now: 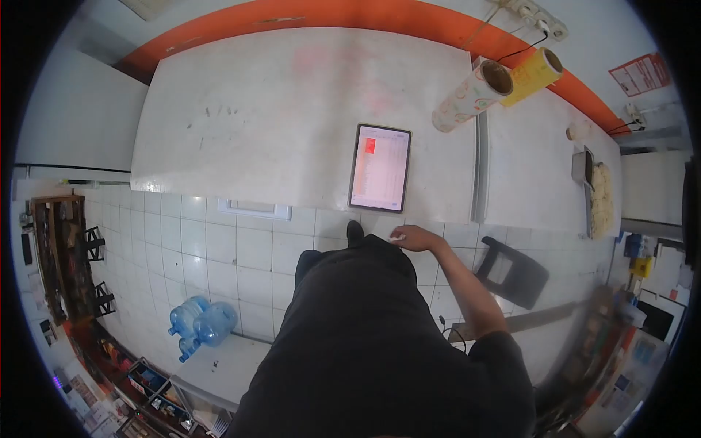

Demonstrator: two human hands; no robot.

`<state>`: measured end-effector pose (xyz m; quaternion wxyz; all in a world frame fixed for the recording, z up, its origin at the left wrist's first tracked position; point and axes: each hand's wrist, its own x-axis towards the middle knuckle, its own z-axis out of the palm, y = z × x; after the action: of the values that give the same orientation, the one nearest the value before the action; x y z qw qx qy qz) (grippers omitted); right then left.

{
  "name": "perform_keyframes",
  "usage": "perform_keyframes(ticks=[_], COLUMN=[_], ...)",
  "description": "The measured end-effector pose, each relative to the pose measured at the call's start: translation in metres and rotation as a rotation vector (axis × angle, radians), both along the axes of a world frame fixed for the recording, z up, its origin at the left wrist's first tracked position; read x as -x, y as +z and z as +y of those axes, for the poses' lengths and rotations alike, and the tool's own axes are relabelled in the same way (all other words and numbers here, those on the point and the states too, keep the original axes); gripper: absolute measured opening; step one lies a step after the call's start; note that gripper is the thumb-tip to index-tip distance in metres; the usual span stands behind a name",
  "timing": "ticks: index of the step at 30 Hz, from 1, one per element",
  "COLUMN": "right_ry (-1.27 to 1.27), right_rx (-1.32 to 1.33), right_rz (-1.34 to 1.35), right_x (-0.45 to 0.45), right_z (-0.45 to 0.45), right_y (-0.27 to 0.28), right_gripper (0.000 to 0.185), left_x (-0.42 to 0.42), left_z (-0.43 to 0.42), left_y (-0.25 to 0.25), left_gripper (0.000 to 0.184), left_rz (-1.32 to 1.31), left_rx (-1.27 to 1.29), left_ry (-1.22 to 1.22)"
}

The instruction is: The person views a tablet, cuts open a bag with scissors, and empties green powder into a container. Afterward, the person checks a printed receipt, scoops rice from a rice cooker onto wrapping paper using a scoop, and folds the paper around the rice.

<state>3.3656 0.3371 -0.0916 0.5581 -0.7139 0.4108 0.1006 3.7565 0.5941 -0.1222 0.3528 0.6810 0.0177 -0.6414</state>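
One right hand (415, 238), half-curled, holding white object (396, 238)

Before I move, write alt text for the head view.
A lit tablet lies on a white table; by the table's near edge is the person's right hand, a small white object at its fingers. A patterned roll and a yellow roll stand toward the right; blue bottles are at lower left.

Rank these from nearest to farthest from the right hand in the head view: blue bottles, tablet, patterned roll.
1. Tablet, just ahead of the right hand.
2. Patterned roll, ahead and right.
3. Blue bottles, off left.
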Motion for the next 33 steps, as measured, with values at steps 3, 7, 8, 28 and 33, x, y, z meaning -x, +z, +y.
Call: perform_keyframes(ticks=[3, 7, 8, 28, 33], right_ry=[0.027, 0.124, 0.120, 0.230, 0.175], right_rx=[-0.100, -0.332, -0.333, -0.483, -0.477], right_rz=[-0.210, -0.352, -0.356, -0.081, -0.281], right_x=[-0.045, -0.088, -0.091, -0.067, -0.059], right_z=[0.000, -0.003, 0.001, 0.000, 0.019], right_y=[0.029, 0.082, 0.076, 0.140, 0.099], right_gripper=[0.054, 0.069, 0.069, 0.085, 0.070], left_x=[0.002, 0.001, 0.001, 0.011, 0.011], left_z=[-0.012, -0.027, -0.030, -0.056, -0.049], left_y=[0.036, 0.072, 0.080, 0.153, 0.146], left_gripper=[0.062, 0.060, 0.060, 0.057, 0.057], left_rz=[-0.050, -0.118, -0.131, -0.194, -0.254], left_rx=[0.076, 0.136, 0.146, 0.287, 0.194], left_ry=[-0.140, -0.303, -0.340, -0.728, -0.748])
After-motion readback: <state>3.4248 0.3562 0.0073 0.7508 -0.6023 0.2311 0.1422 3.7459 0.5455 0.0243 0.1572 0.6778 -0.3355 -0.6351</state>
